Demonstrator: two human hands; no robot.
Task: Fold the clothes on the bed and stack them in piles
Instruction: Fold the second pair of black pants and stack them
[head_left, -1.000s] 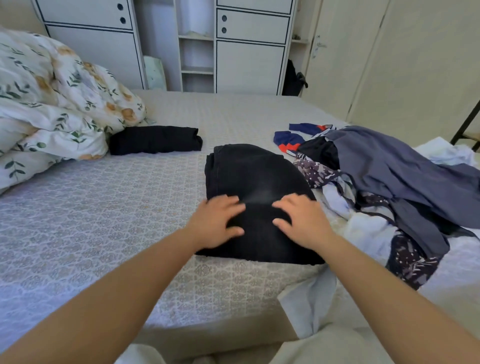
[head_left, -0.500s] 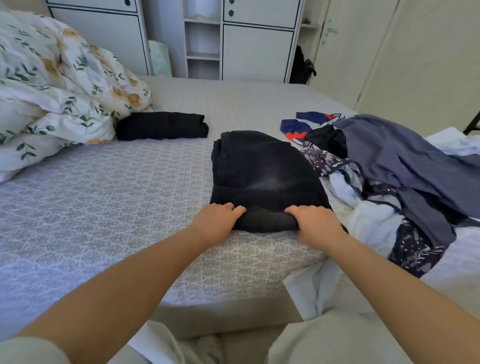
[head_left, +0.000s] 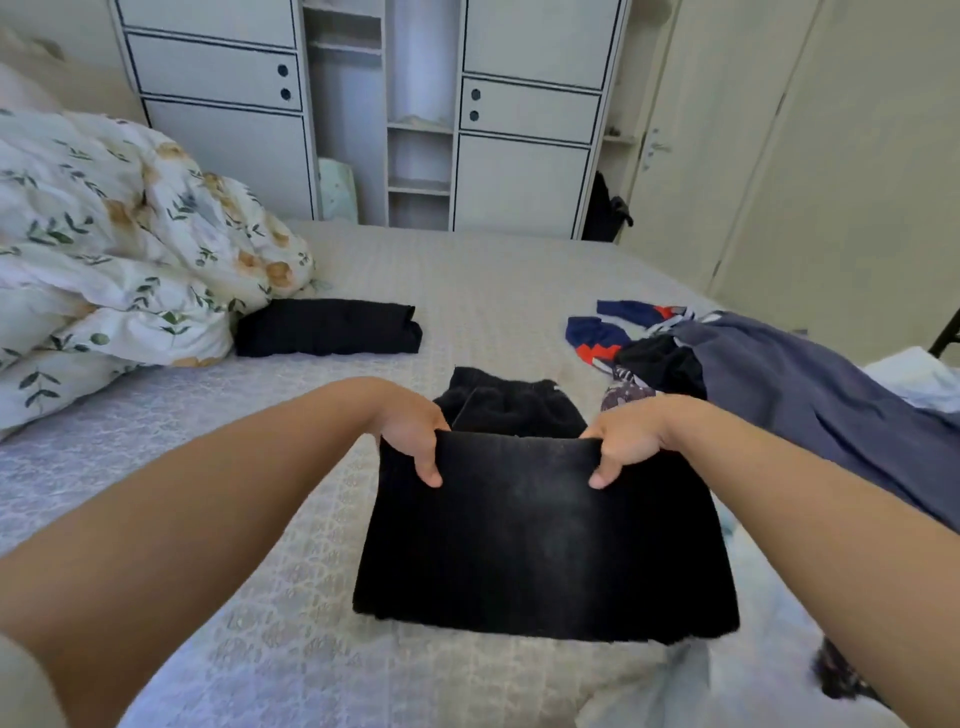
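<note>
Folding black jeans (head_left: 540, 540) — left hand (head_left: 410, 434), right hand (head_left: 626, 441) pinching top edge; one black piece (head_left: 327, 327) lying folded, messy pile (head_left: 789, 384) waiting.

I'm seeing black jeans (head_left: 540, 540) of matt, coarse denim, faded grey down the middle. The bed (head_left: 171, 467) is wearing a pale, textured woven cover with a raised pattern. The duvet (head_left: 119, 249) is looking like soft, crumpled printed cotton. The grey garment (head_left: 810, 395) is showing smooth, thin cloth. The wardrobe (head_left: 519, 182) is looking matt, painted.
</note>
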